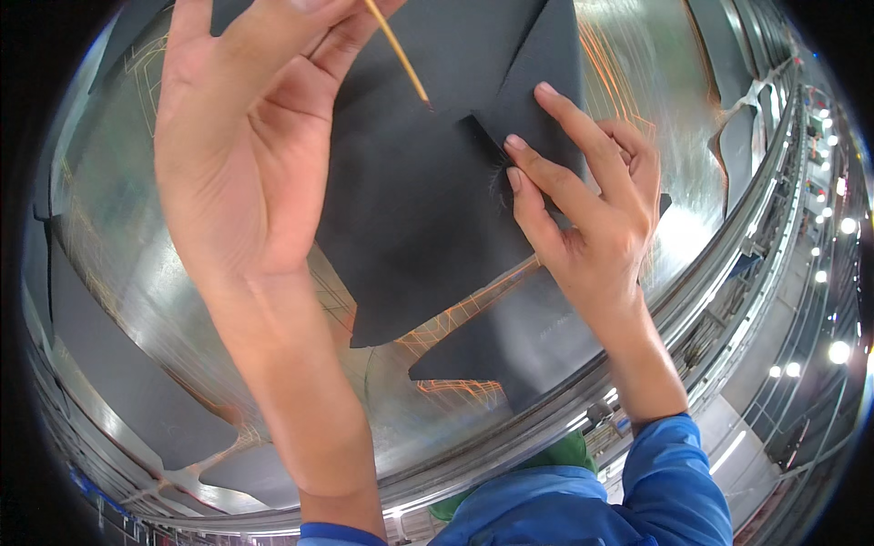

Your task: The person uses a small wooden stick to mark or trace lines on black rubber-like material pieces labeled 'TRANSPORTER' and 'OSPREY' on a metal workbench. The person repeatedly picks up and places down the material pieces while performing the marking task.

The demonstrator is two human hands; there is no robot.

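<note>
My left hand (264,146) is raised at the upper left, palm partly showing, with some fingertips cut off by the top edge. A thin wooden stick (401,56) with a dark tip slants down from its fingers. The tip points at a large dark grey sheet piece (401,227). My right hand (592,191) is over the sheet's right part, pinching the end of a small black strip (484,136) between thumb and finger. Another fingertip is stretched out above the sheet. Fine frayed threads hang by the strip's lower end.
The shiny metal table (391,464) carries orange line patterns (469,300). Other dark grey cut pieces lie at the lower left (137,364), the lower middle (510,337) and the upper right (724,45). A metal rail (737,264) runs along the table's edge.
</note>
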